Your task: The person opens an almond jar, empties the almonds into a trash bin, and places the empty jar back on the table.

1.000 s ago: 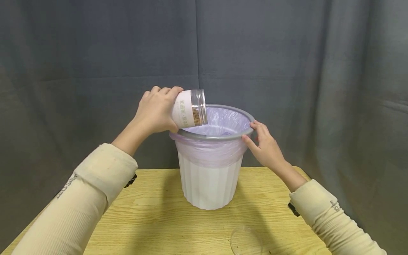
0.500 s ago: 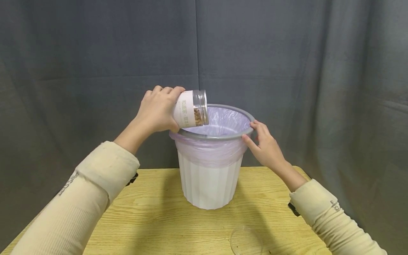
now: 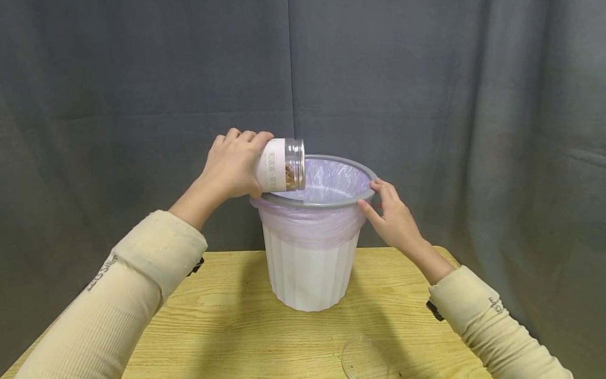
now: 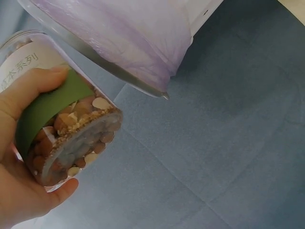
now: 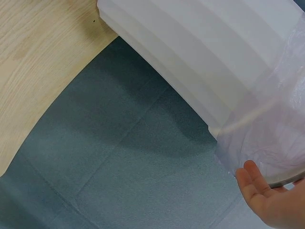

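While the bin (image 3: 310,273) stands upright on the table (image 3: 189,326), here's the left hand (image 3: 232,166), up at the bin's left side, fingers and thumb wrapped firmly round a jar (image 3: 270,167)! The jar is on its side, lidless, its mouth turned in over the left part of the bin's opening; whether it touches the rim (image 3: 312,204) I can't tell. And look inside: brown and pale pieces (image 4: 78,119), some lying along the jar's lower side up near the mouth. A pale label (image 3: 272,158) covers the middle, and from the left wrist view there's a green band (image 4: 52,107) too, with the thumb across its edge.

Over to the bin's right side, where the right hand (image 3: 395,216) touches the grey rim, relaxed, thumb and fingers spread apart. A thin lilac bag (image 3: 310,226) lines the bin and folds down over its outside. On the near side of the bin, a touch to the right, a clear disc (image 3: 364,359) lies flat on the table. Behind the bin, a dark grey curtain (image 3: 142,63).
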Motion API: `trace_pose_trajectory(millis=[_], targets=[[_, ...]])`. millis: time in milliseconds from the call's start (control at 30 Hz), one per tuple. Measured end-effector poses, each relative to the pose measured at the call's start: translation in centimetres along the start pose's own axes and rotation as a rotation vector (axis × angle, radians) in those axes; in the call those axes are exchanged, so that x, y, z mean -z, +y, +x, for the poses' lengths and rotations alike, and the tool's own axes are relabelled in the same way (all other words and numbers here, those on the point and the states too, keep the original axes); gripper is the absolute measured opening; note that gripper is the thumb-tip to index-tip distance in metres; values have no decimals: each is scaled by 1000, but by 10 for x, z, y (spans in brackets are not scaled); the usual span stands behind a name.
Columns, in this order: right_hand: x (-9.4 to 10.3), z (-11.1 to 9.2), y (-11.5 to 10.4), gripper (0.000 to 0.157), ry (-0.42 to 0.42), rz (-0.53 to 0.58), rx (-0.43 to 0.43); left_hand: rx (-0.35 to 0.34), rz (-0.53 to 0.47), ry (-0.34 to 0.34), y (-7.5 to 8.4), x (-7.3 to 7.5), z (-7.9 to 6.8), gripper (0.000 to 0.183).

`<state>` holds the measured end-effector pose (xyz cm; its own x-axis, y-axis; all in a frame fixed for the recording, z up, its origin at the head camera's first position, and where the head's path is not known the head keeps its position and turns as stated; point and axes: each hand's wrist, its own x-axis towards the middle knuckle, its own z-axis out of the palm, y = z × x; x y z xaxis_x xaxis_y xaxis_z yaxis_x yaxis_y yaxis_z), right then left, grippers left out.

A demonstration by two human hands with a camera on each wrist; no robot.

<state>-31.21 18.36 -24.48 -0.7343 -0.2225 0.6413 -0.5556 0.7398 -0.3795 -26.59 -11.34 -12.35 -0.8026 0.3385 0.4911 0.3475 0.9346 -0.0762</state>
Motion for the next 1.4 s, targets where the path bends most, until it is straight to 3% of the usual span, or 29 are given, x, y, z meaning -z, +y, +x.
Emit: trace_pose_trajectory(millis=[200, 633, 1400], targets=[[0, 0, 0, 63, -1, -2, -5, -8, 6, 14, 0, -1, 1, 89], [-2, 0, 2, 63, -3, 2, 0, -12, 16, -22, 0, -5, 2, 91], [-3, 1, 1, 62, 5, -12, 4, -33, 37, -27, 3, -1, 5, 92]])
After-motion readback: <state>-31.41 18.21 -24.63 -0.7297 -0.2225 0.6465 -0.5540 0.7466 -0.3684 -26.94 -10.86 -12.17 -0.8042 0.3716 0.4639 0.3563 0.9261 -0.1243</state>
